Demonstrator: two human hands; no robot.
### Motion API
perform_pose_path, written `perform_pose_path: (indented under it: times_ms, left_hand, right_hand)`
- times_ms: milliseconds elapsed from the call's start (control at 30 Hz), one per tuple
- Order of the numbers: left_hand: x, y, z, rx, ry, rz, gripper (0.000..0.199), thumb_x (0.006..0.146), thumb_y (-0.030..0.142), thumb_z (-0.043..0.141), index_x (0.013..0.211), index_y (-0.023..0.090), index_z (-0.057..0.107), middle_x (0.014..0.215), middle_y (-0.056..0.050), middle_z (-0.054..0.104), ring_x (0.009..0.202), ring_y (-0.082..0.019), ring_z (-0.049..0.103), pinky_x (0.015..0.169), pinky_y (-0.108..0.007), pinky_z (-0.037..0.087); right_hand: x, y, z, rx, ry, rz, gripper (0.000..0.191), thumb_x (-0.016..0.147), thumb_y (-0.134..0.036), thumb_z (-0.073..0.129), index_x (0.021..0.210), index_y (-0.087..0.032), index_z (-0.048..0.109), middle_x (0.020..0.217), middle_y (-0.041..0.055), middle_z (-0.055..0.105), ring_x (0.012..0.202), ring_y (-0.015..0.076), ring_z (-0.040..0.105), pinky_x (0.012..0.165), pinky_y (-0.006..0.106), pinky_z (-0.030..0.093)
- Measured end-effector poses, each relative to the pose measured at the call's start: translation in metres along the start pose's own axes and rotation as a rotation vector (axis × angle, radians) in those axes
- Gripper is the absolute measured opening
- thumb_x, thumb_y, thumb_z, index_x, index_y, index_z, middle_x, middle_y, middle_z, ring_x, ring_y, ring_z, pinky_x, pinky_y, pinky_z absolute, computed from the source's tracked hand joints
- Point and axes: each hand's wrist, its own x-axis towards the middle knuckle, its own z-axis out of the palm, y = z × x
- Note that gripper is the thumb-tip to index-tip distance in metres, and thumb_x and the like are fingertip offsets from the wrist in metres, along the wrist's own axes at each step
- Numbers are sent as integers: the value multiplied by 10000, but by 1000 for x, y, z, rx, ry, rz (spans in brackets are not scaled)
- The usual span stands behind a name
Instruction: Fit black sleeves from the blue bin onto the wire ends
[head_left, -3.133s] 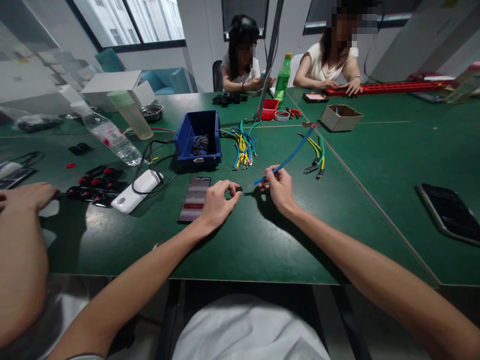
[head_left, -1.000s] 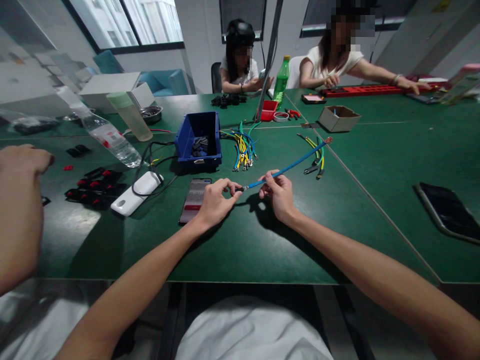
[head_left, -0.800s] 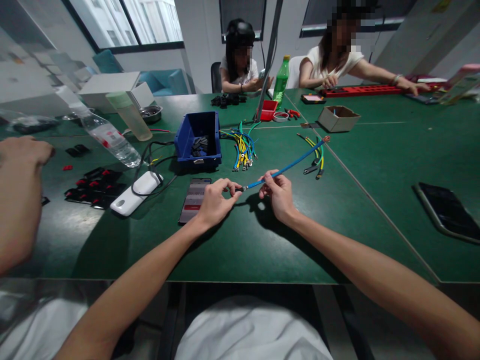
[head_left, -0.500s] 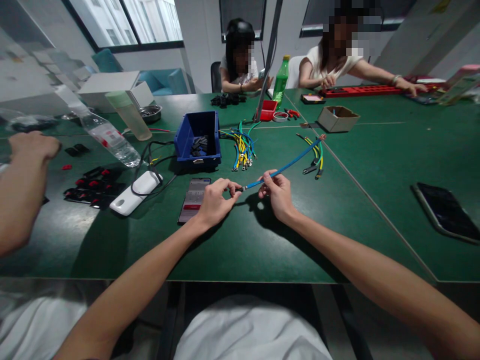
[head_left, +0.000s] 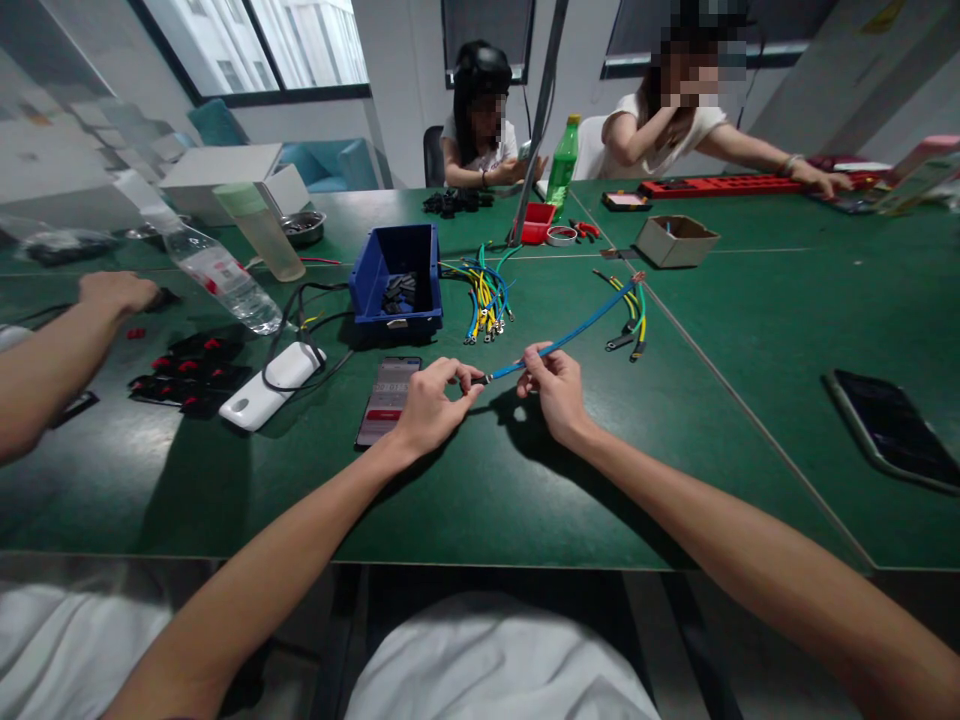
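A blue cable [head_left: 589,327] slants between my hands over the green table, its bare copper end [head_left: 637,278] pointing up and away to the right. My right hand [head_left: 555,388] is closed on the cable near its lower end, thumb against fingers. With thumb and forefinger, my left hand [head_left: 439,400] pinches a small black sleeve [head_left: 474,384] at that lower end; a bit of metal shows beside it. How far the sleeve covers the end is hidden by my fingertips. Beyond my right hand lie several yellow, green and blue cables [head_left: 634,325], some with black sleeved ends.
A blue bin [head_left: 360,270] holds black sleeves, beside a bunch of cables [head_left: 487,295]. A phone [head_left: 386,400] lies by my left hand, a white power bank [head_left: 274,385] further left. Another phone [head_left: 892,425] lies right. A neighbour's arm [head_left: 67,355] reaches in from the left.
My hands and the blue cable stay nearly still. The neighbour's hand at the left has moved right and onto a black piece. The person at the far right has raised a hand towards the face.
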Motion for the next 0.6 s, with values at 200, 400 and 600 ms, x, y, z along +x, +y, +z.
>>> perform_pose_path:
  times_ms: [200,400,600]
  left_hand:
    - [0,1,0,-2,0,7,170,788,140,628,689,196,503,883,-37,715,863,-191,674,764,-335,494]
    - [-1,-2,1,5,13,37,154,786,128,622,695,188,513,874,-42,710,865,-191,672,766,-330,497]
    - [0,-2,1,-7,28,33,166,779,130,632,686,189,507,865,-42,711,848,-190,673,754,-327,496]
  right_hand:
    - [0,0,0,25,-11,11,325,759,-505,665,782,-201,553,658,-28,598,415,82,533,402,216,393]
    - [0,1,0,27,-14,5,338,755,-509,668,793,-191,558,649,-31,594,413,79,530,406,213,388]
    - [0,2,0,14,-2,6,341,744,-505,680,792,-188,563,613,-40,580,405,80,528,406,212,394]
